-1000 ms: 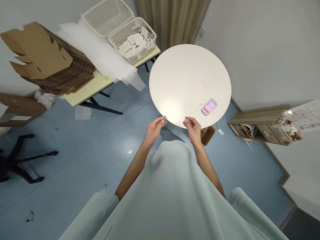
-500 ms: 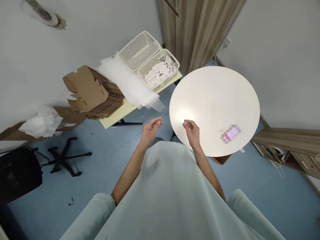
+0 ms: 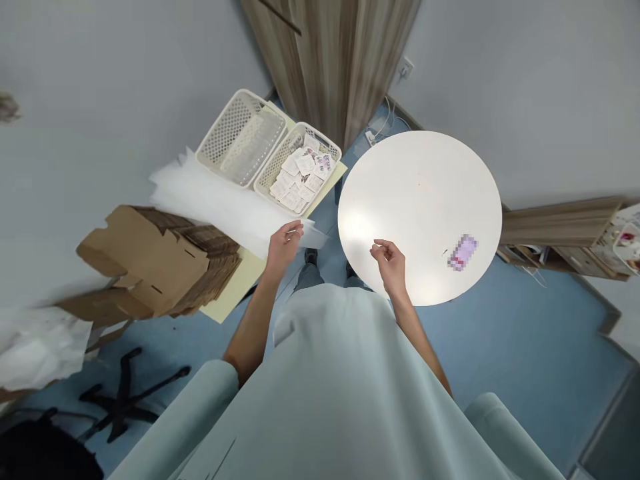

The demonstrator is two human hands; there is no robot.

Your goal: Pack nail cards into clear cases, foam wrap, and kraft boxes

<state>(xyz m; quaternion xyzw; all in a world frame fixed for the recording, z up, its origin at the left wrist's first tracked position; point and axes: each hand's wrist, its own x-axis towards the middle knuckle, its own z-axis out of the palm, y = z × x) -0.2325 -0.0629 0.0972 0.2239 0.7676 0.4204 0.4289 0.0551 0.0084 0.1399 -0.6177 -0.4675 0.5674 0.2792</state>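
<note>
My left hand (image 3: 284,248) hovers by the near end of a stack of white translucent sheets (image 3: 215,203), its fingers loosely bent and nothing visible in them. Over the left part of the round white table (image 3: 425,193) is my right hand (image 3: 390,263). Its fingers curl loosely with a gap at the thumb, and I see no object there. Beyond my left hand, a white basket (image 3: 264,190) holds many small white packets (image 3: 297,177). Beside it stands a second white basket (image 3: 207,137) with clear plastic pieces inside. A blurred-out pinkish item (image 3: 463,252) lies at the table's right side.
Flattened brown cardboard boxes (image 3: 150,260) are piled on the pale yellow side table (image 3: 227,303). A black swivel chair (image 3: 120,407) stands at the lower left. Low wooden shelving (image 3: 560,227) runs along the right. Cables (image 3: 385,127) lie behind the round table.
My view has turned left, and the baskets and side table now appear nearer. My left hand has come up against the sheets in view. The right hand stays over the round table.
</note>
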